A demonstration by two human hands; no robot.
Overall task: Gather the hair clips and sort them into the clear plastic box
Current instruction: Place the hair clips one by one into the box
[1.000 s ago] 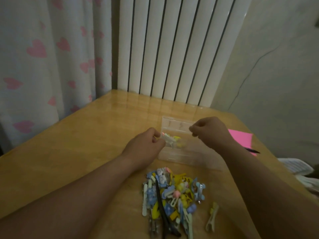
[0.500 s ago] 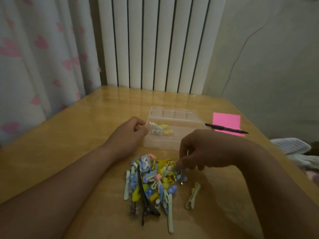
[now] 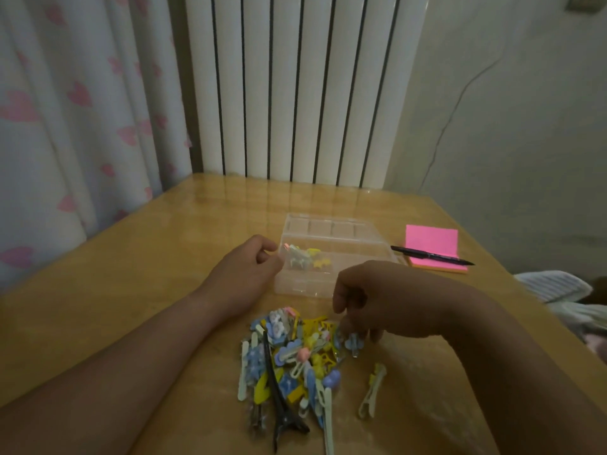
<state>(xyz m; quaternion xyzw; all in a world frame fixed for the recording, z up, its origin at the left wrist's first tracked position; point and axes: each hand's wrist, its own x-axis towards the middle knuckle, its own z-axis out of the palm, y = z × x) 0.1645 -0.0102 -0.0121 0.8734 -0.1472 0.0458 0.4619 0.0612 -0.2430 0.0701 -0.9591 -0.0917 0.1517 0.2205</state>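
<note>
While the left hand [image 3: 244, 274] rests on the tabletop [image 3: 131, 290] with its fingers curled against the left wall of the clear plastic box [image 3: 308, 289], the right hand [image 3: 381, 300] reaches down to the right edge of the pile of hair clips [image 3: 289, 356]. Its fingertips pinch a blue clip [image 3: 353, 342] there. Whether the left hand grips the box wall or only touches it I cannot tell.

The box stands open just beyond the pile, with a few yellow and pale sorted clips [image 3: 305, 257] in a compartment at its left end. A long black clip [image 3: 279, 399] lies across the pile's near side, and a pale clip [image 3: 372, 392] lies alone to the right of it. To the right of the box, a black pen [image 3: 430, 255] rests on a pink notepad [image 3: 432, 239].
</note>
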